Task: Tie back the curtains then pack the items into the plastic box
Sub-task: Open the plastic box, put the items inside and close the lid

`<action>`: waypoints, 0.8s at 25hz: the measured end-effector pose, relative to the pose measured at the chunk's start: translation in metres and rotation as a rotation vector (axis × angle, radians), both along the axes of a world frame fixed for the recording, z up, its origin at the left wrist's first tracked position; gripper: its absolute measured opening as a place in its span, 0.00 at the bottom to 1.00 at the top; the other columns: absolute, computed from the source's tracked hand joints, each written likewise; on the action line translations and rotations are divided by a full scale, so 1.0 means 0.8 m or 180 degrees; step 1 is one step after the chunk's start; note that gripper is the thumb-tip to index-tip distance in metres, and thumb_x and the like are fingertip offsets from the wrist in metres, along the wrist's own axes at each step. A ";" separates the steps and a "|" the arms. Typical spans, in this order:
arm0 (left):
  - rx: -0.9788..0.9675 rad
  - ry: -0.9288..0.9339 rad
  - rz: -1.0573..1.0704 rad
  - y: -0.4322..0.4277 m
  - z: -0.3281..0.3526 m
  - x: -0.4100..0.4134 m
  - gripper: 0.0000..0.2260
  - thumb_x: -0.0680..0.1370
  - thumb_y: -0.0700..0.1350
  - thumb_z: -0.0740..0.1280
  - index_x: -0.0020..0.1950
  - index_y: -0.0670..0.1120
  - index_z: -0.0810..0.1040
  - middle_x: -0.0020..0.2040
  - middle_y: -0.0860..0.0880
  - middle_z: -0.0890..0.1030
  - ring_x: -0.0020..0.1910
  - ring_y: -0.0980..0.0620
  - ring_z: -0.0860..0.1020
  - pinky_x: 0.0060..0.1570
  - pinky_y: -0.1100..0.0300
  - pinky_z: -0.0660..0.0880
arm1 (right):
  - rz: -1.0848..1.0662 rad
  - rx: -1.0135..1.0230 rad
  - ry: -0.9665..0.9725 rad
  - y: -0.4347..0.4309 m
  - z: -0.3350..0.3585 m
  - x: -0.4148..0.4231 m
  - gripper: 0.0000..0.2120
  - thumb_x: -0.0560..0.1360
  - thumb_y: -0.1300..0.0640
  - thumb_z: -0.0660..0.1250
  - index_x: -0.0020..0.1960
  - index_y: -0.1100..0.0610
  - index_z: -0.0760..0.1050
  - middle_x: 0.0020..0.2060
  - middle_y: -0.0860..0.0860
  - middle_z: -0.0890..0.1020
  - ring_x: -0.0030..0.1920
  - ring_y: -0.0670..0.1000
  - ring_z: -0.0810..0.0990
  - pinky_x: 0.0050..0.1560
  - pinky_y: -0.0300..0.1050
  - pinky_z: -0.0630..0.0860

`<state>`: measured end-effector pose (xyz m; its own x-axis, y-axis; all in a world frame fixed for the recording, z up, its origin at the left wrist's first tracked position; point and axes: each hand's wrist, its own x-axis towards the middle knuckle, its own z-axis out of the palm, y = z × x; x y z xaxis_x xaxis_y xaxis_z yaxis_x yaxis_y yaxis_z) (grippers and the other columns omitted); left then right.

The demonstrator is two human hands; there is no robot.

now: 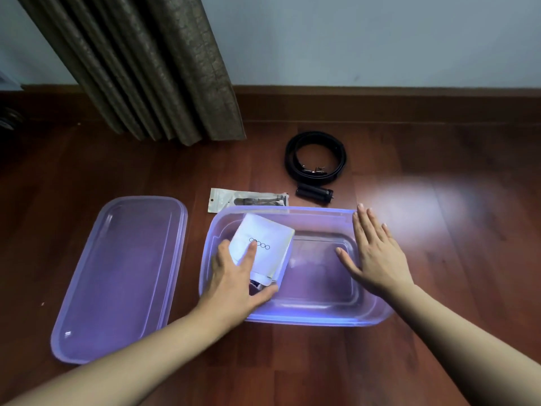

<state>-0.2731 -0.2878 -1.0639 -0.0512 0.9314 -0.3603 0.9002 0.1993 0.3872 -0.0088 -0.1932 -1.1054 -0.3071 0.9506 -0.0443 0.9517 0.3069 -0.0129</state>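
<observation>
Forearms entered from the bottom edge, both bare, reaching over the wooden floor (292,361). Far left: curtain (152,68) hung bunched in folds against the wall; no tie-back visible in frame, so can't confirm that step. Below it, purple lid (117,276) lay flat on the floor, well apart from the box and off it.

Left hand (234,282) was inside the plastic box (292,317) at its left end, fingers spread, grip loosely on a white pouch (260,244). Thumb sat at the pouch's lower edge, fingertips on its face. Pouch was tilted against the box's left wall, not lying flat. Something dark showed under the pouch's lower edge; couldn't tell what.

Beyond the box's far rim and partly behind it: clear zip bag (234,197) with dark contents. Right of that, small black cylinder (314,191), and past it a coiled black belt (315,156). All three on the floor, outside the box.

Right hand (377,253) was flat and open over the box's right rim, holding nothing; looked like it was steadying the box.

Judgement: packing step, first item going in. Next move needs the left hand to let the pouch settle flat, then reach over the far rim for the zip bag. Belt would probably want the free right half of the box.
</observation>
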 end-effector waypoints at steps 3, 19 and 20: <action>-0.0391 0.0832 -0.0305 0.009 0.010 0.013 0.45 0.70 0.70 0.60 0.77 0.51 0.45 0.74 0.43 0.31 0.71 0.37 0.54 0.70 0.46 0.57 | -0.0042 0.0005 0.0151 -0.001 -0.001 -0.001 0.41 0.75 0.34 0.42 0.75 0.65 0.53 0.74 0.54 0.50 0.75 0.52 0.50 0.72 0.52 0.55; 0.0013 0.1425 -0.1217 0.037 -0.031 -0.008 0.35 0.69 0.65 0.51 0.66 0.44 0.76 0.65 0.35 0.74 0.64 0.34 0.73 0.54 0.43 0.75 | -0.0203 0.0013 0.0174 -0.001 0.000 -0.003 0.41 0.74 0.36 0.46 0.75 0.66 0.53 0.75 0.60 0.56 0.76 0.57 0.54 0.72 0.51 0.54; 0.0006 0.1483 -0.1271 0.037 -0.032 -0.007 0.36 0.68 0.65 0.51 0.65 0.44 0.77 0.64 0.36 0.75 0.62 0.34 0.74 0.52 0.43 0.76 | -0.0212 0.0005 0.0182 -0.002 0.001 -0.003 0.41 0.74 0.37 0.47 0.75 0.66 0.53 0.75 0.60 0.56 0.75 0.57 0.55 0.72 0.51 0.54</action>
<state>-0.2790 -0.2585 -1.0898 0.1502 0.9117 -0.3823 0.9799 -0.1886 -0.0649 -0.0110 -0.1946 -1.1049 -0.2452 0.9691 -0.0269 0.9677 0.2430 -0.0673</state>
